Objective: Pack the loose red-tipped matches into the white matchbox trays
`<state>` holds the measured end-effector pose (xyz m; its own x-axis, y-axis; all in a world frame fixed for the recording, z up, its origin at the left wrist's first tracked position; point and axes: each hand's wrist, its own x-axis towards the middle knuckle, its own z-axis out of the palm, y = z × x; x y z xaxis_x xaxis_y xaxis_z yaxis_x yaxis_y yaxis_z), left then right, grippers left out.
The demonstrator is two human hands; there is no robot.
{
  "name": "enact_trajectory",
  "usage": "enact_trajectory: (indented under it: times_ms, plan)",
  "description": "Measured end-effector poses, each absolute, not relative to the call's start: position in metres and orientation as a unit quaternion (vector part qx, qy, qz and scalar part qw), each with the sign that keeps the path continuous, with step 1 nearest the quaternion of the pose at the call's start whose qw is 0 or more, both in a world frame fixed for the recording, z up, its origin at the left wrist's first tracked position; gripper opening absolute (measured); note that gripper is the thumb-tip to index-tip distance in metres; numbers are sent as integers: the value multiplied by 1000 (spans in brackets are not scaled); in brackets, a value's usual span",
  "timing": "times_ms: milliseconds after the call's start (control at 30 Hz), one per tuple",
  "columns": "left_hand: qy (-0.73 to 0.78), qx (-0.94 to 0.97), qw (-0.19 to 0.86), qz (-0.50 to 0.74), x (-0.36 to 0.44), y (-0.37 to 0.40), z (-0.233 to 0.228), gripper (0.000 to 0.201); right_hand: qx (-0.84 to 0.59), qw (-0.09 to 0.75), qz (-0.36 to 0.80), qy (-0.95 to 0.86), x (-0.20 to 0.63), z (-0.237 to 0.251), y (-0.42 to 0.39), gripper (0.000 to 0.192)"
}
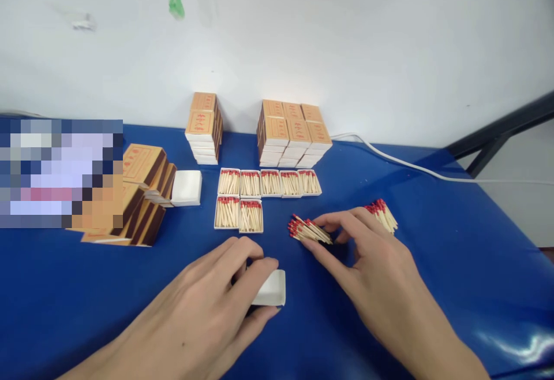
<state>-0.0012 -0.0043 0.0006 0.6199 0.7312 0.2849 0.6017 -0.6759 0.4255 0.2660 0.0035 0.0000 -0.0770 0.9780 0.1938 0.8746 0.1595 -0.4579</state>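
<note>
My left hand [216, 293] rests on the blue table [454, 253] with its fingers closed over a small white matchbox tray [272, 289]; the tray's inside is hidden. My right hand [367, 264] lies to the right, fingers pinched around a bundle of red-tipped matches [308, 230] lying on the table. A second loose heap of matches [382, 213] lies just beyond that hand. Behind both hands stand several white trays filled with matches [268, 183], in two rows.
Two stacks of orange matchboxes [204, 127] [292, 133] stand against the white wall. A pile of orange-and-brown box sleeves [145, 195] and an upturned white tray [187, 187] sit at left. A white cable [411, 166] runs along the back right.
</note>
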Motion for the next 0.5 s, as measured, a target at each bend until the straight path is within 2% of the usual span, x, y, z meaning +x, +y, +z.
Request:
enact_trajectory:
  times_ms: [167, 333, 500]
  plan:
    - [377, 879, 184, 227, -4, -9, -3, 29, -608, 167, 149, -762, 280, 13, 23, 23]
    - [403, 853, 230, 240, -5, -12, -9, 39, -572, 91, 131, -805, 286, 25, 37, 33]
    - [405, 837, 283, 235, -5, -10, -16, 41, -565, 87, 148, -807, 283, 21, 41, 32]
